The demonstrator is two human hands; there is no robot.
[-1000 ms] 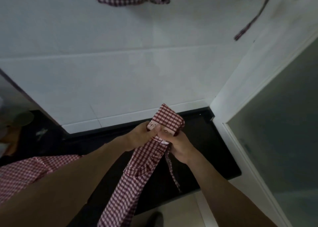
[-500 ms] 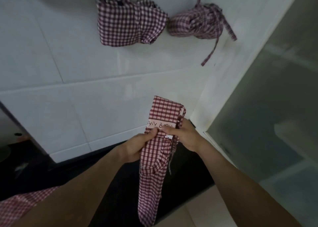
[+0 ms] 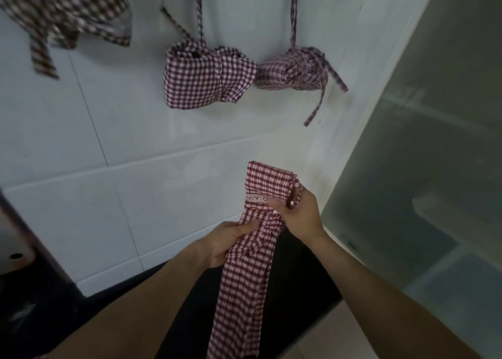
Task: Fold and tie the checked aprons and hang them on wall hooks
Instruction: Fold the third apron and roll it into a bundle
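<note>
I hold a red-and-white checked apron (image 3: 244, 282) folded into a long narrow strip in front of the white tiled wall. My right hand (image 3: 301, 217) pinches its upper part just below a pink label, with the folded top end standing up above the fingers. My left hand (image 3: 228, 241) grips the strip a little lower on its left edge. The rest of the strip hangs down out of view. Two tied checked apron bundles hang by their straps on the wall above: one (image 3: 206, 78) in the middle, another (image 3: 296, 69) to its right with loose ties.
A third checked apron (image 3: 65, 13) hangs blurred at the upper left. A black counter (image 3: 304, 277) runs below along the white tiled wall (image 3: 108, 119). A frosted glass panel (image 3: 423, 168) in a white frame closes the right side.
The view has tilted upward, bringing the hanging bundles lower in frame. My left hand slid down the strip, away from the label; my right hand keeps its pinch near the top.
</note>
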